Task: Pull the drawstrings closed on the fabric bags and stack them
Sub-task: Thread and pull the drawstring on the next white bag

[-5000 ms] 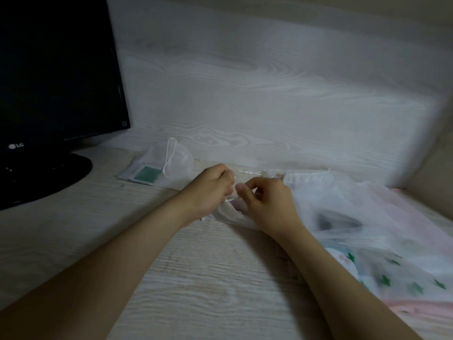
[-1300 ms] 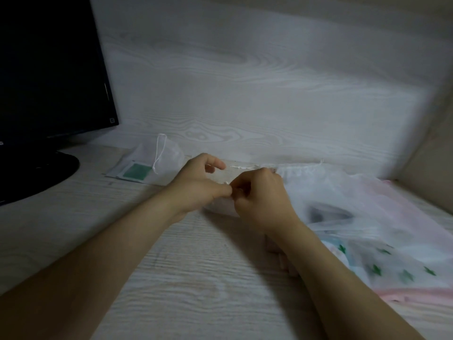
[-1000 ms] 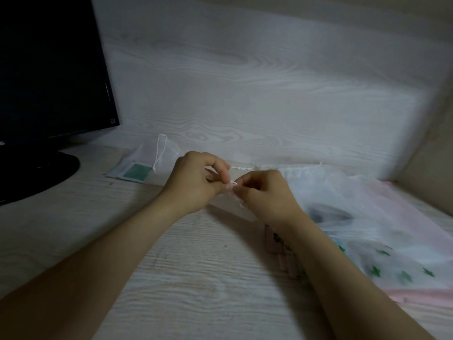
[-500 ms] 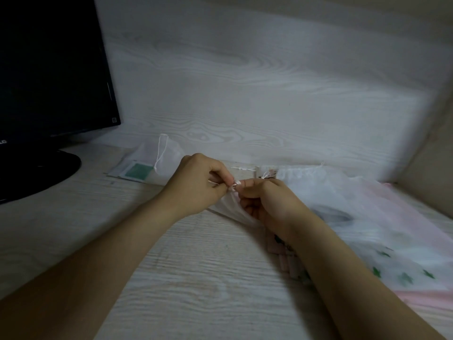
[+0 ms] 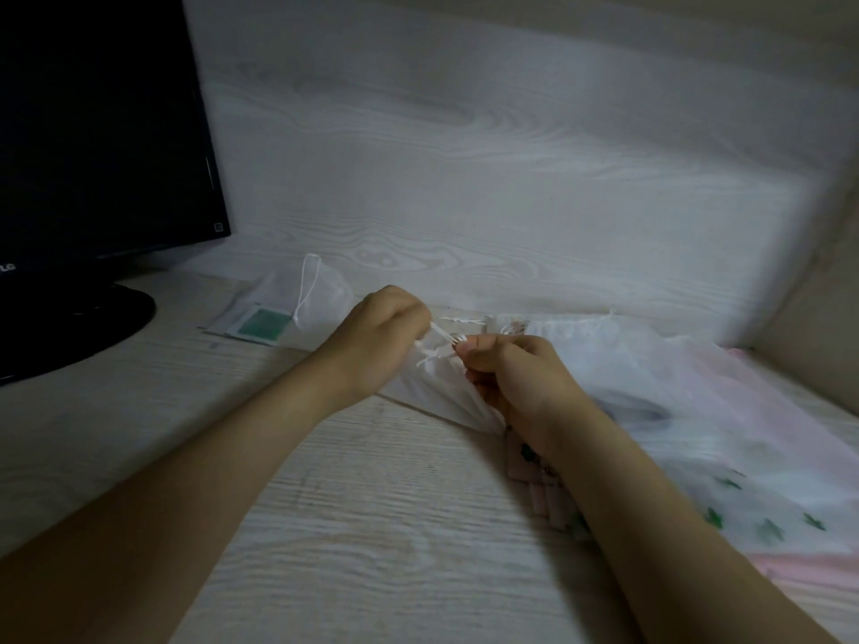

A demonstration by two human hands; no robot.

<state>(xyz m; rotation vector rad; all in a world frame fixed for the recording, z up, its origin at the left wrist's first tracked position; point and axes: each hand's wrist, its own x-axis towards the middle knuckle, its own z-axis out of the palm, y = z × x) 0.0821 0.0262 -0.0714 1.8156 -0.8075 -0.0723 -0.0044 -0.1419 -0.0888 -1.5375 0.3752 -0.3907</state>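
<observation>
Two forearms come in low over the pale wood-grain table [image 5: 372, 527]. Mid-scene, the left grip [image 5: 372, 339] is curled tight, pinching the white drawstring [image 5: 439, 339] & drawing it left. The cord runs taut to the right grip [image 5: 516, 378], whose thumb & fingers pinch the gathered mouth of a small white bag [image 5: 441, 395] lying on the table btwn the two. Mouth looks bunched, prob. nearly shut. Under the right wrist a pink patterned item [image 5: 534, 476] peeks out; can't tell what. Further right, a loose pile of sheer bags [image 5: 674, 392], some w/ green print. Far left, one labelled bag [image 5: 320, 299] lies flat, cord looped up, likely the start of the stack. Beyond: dark monitor [image 5: 93, 132] at left, wood-grain wall [image 5: 465, 178].

Step in hand, imo: cinching this bag. Next: finish the pull till the mouth closes, then carry it to the far-left bag & lay it on top. Needs a firm hold on the fabric so the cord slides, not the whole bag.
</observation>
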